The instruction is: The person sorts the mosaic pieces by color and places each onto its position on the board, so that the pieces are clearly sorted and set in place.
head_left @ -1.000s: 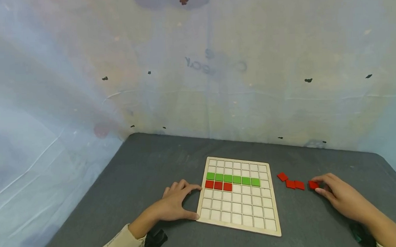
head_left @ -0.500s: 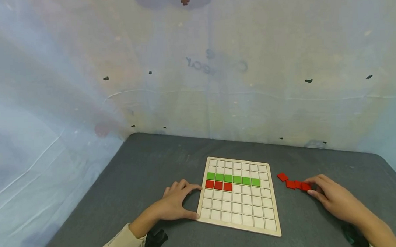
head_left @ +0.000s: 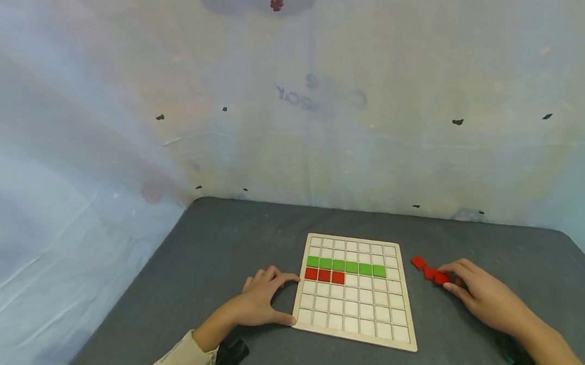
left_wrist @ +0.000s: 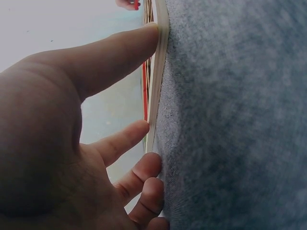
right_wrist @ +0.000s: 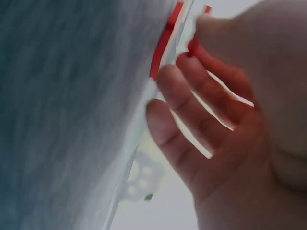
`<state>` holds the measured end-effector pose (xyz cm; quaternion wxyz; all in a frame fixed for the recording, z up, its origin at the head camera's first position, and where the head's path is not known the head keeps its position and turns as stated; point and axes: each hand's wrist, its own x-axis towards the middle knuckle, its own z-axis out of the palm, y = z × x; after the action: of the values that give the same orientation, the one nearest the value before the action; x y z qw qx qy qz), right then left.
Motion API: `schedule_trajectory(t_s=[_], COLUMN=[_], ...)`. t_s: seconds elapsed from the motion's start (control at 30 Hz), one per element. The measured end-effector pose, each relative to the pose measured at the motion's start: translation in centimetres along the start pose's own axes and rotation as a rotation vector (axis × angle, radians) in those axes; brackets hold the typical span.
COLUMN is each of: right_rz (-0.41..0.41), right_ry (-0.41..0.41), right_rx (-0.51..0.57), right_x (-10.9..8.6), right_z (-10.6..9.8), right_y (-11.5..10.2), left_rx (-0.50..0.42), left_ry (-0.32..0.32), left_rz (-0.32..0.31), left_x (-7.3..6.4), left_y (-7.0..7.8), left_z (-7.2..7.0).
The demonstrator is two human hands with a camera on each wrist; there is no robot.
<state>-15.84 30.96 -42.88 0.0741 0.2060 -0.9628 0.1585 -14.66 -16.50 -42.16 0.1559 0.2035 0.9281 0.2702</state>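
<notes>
A light wooden grid board lies on the dark table, with a row of green square tiles and three red square tiles set in its cells. Against the board's left edge rest the thumb and index finger of my left hand, spread apart; the left wrist view shows these fingertips at its rim. To the right of the board, my right hand pinches a red square tile between thumb and index finger. The held tile overlaps the loose red tiles beside it in the head view.
Loose red tiles lie between the board and my right hand. The dark grey table reaches back to a pale sheet hanging behind it and along the left side.
My right hand has moved left with the pinched red tile, from apart from the loose red tiles to right over them. My left hand stays at the board's edge.
</notes>
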Motion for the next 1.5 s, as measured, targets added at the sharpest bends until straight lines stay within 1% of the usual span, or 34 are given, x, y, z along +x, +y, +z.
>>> schedule_trajectory(t_s=[0.13,0.23,0.33,0.5,0.7,1.0,1.23,1.3,1.5], right_rz=[-0.058,-0.088,-0.095,-0.082,-0.113,-0.119,-0.122,-0.122,-0.16], right_ry=[0.043,0.034,0.024,-0.011,-0.01,-0.021,-0.036,-0.029,0.006], right_rx=[-0.042,-0.067,-0.079,-0.079,-0.144,-0.138,-0.1,-0.105,-0.125], right_x=[0.2,0.6,1.0,1.2,1.2,1.4,1.4,1.4,1.8], right_z=[0.6,0.8,0.8,0.8,1.0,1.4,1.3,1.3,1.7], right_y=[-1.1,-1.9,-2.6,-3.3,-4.1,-5.4,-6.3,-6.4,-6.9], left_rx=[0.008,0.017,0.012,0.001,0.007,0.012,0.011,0.01,0.012], left_ry=[0.0,0.003,0.002,0.0,0.002,-0.002,0.001,0.0,0.002], left_rz=[-0.005,-0.011,-0.006,0.001,0.0,-0.014,-0.011,-0.008,-0.011], left_x=[0.0,0.0,0.0,-0.1,-0.2,0.0,0.1,0.2,0.2], left_y=[0.0,-0.1,0.0,0.0,0.0,0.0,-0.1,-0.1,-0.2], left_z=[0.1,0.1,0.1,0.1,0.1,0.1,0.3,0.3,0.3])
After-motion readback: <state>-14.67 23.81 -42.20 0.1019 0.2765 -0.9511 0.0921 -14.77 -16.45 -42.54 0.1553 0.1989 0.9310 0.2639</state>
